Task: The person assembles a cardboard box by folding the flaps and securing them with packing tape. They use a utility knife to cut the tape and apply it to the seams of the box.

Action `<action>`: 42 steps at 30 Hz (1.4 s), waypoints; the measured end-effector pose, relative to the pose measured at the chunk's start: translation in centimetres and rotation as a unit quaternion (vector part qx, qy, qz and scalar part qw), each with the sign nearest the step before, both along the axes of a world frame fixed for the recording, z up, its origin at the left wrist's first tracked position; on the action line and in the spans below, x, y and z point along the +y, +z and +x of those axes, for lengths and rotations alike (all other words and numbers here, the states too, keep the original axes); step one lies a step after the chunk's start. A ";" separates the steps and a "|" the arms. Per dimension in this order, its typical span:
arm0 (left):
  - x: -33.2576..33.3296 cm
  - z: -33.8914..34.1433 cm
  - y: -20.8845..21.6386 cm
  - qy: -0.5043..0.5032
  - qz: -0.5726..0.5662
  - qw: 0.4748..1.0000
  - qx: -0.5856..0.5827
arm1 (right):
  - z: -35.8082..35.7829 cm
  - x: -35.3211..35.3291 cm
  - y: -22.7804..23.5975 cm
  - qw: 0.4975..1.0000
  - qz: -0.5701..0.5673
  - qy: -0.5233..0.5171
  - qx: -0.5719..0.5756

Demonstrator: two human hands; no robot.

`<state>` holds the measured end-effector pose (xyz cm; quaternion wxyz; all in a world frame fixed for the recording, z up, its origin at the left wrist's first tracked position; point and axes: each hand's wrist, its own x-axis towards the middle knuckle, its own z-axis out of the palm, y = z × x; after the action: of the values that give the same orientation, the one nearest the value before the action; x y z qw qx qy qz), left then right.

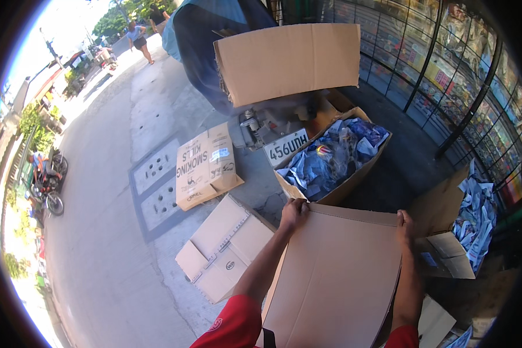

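Observation:
A large brown cardboard piece [339, 272] fills the lower middle, close to my body. At its far left corner my left hand [296, 214] is closed on the edge. My right hand [406, 226] grips the far right corner. Whether this is a flat sheet or a folded box, I cannot tell. Just beyond its far edge stands an open cardboard box [362, 168] filled with crumpled printed paper and clear plastic [336, 153]. A flattened, taped carton [226, 249] lies on the ground left of my left forearm.
A brown printed carton [206, 165] lies farther left. Another cardboard sheet [290, 64] rests against a covered vehicle [200, 64]. Right of me are a paper-filled box [446, 232] and a black wire grille [435, 75]. A motorcycle with a rider [46, 180] and a walking person [138, 42] are in the street.

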<state>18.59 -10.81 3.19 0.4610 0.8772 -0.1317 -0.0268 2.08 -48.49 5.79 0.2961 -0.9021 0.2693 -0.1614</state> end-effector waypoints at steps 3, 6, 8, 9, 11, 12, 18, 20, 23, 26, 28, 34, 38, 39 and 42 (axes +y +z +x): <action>0.5 -0.7 -1.6 -0.027 0.034 0.998 0.051 | -1.1 -1.0 -0.6 0.998 0.029 0.018 0.053; 0.3 -1.7 -1.1 -0.065 0.049 0.996 0.026 | -2.4 -0.9 -0.1 0.996 0.024 0.004 0.085; 0.3 -2.8 -0.3 -0.029 0.075 0.995 0.058 | -2.8 0.1 -0.1 0.981 0.004 -0.066 0.182; 0.2 -3.5 0.1 -0.009 0.084 0.995 0.061 | -2.8 0.7 -0.2 0.985 -0.025 -0.059 0.161; -0.1 -5.4 0.9 0.066 0.214 0.975 0.011 | -2.9 2.1 -0.5 0.983 -0.095 -0.065 0.143; -0.3 -5.9 1.2 0.094 0.286 0.953 0.017 | -2.9 2.6 -0.6 0.983 -0.098 -0.063 0.143; -2.1 -5.4 1.5 0.096 0.184 0.970 0.130 | -3.4 2.9 -0.8 0.984 -0.103 -0.093 0.112; -2.3 -4.8 1.1 0.100 0.172 0.973 0.117 | -3.2 2.5 -1.1 0.988 -0.058 -0.101 0.100; -1.7 -4.1 0.7 0.083 0.154 0.978 0.111 | -2.8 2.2 -1.9 0.983 -0.081 -0.113 0.122; -0.2 -3.1 0.8 0.037 0.084 0.986 0.142 | -2.9 1.9 -2.5 0.991 -0.069 -0.068 0.094; 0.7 -2.7 0.9 0.015 0.000 0.987 0.163 | -3.4 1.7 -2.6 0.990 -0.032 -0.073 0.116; 0.1 -2.8 0.8 0.024 0.189 0.979 0.074 | -3.2 2.9 -1.8 0.996 0.017 -0.075 0.037; -1.3 -3.8 1.0 0.095 0.235 0.965 -0.067 | -2.1 4.0 -0.6 0.988 -0.105 -0.083 0.079; -1.4 -4.0 1.1 0.100 0.209 0.972 -0.050 | -2.0 4.0 -0.4 0.982 -0.096 -0.098 0.130; -1.7 -4.2 1.3 0.085 0.189 0.978 0.009 | -2.3 3.9 -0.3 0.972 -0.104 -0.111 0.177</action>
<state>14.38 -12.51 4.51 0.2887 0.9562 -0.0448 -0.0198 -0.18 -44.62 5.50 0.1283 -0.9069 0.3971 -0.0583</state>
